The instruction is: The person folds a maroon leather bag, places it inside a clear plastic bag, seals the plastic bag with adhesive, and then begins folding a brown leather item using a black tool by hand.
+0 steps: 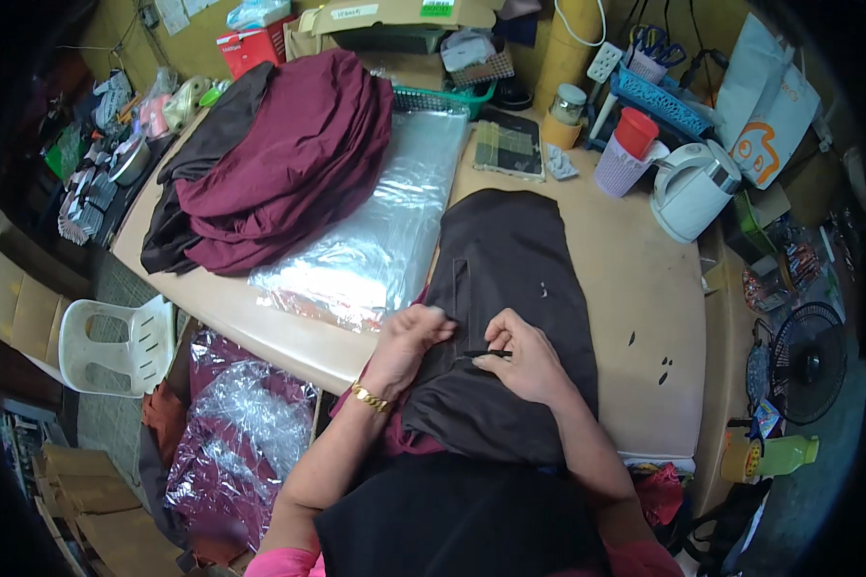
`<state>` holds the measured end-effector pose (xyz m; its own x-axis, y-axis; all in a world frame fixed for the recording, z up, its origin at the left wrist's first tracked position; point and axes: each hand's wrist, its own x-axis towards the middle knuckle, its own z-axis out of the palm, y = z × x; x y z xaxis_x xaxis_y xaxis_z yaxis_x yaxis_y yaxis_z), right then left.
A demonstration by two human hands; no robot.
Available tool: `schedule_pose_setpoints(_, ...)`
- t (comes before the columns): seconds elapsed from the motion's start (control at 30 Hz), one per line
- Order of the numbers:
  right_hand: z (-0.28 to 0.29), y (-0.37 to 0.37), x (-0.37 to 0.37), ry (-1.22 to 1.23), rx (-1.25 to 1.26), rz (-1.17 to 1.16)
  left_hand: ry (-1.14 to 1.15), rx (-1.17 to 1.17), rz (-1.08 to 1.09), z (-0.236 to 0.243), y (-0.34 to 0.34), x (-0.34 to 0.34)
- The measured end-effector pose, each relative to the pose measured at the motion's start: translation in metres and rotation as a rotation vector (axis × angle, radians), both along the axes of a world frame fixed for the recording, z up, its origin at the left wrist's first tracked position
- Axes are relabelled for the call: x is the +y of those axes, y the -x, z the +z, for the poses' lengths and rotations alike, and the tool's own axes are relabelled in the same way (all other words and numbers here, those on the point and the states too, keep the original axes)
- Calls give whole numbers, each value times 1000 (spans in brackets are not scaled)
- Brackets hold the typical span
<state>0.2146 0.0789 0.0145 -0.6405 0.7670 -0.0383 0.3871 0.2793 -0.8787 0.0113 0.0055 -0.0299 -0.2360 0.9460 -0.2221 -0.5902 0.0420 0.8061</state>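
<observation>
A dark brown garment piece lies spread on the table before me, with a stitched narrow pocket or placket outline near its left side. My right hand rests over the cloth, its fingers pinched round a slim black tool that points left; its exact kind is too small to tell. Just left of it, my left hand has its fingertips pressed together above the stitched outline. What they hold, if anything, cannot be made out. Maroon fabric shows under the garment's lower left edge.
A heap of maroon and dark brown garments sits at the far left of the table, beside stacked clear plastic bags. A white kettle and a lilac cup stand at the back right. A white chair is left.
</observation>
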Motion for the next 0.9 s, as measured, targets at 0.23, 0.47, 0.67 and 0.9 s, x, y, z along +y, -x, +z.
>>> schedule_pose_setpoints(0.23, -23, -65, 137, -60, 260, -464, -578, -589, 69, 42, 49, -26)
schedule_pose_setpoints(0.47, -51, -64, 208, -1022, -41, -559, -643, 724, -716, 81, 34, -40)
schedule_pose_setpoints(0.67, -3, -42, 97, -582, -52, -403, -342, 1620, -831, 58, -38, -56)
schedule_pose_setpoints(0.9, -17, -63, 97, -410, -191, -236, -328, 1859, -946, 66, -36, -66)
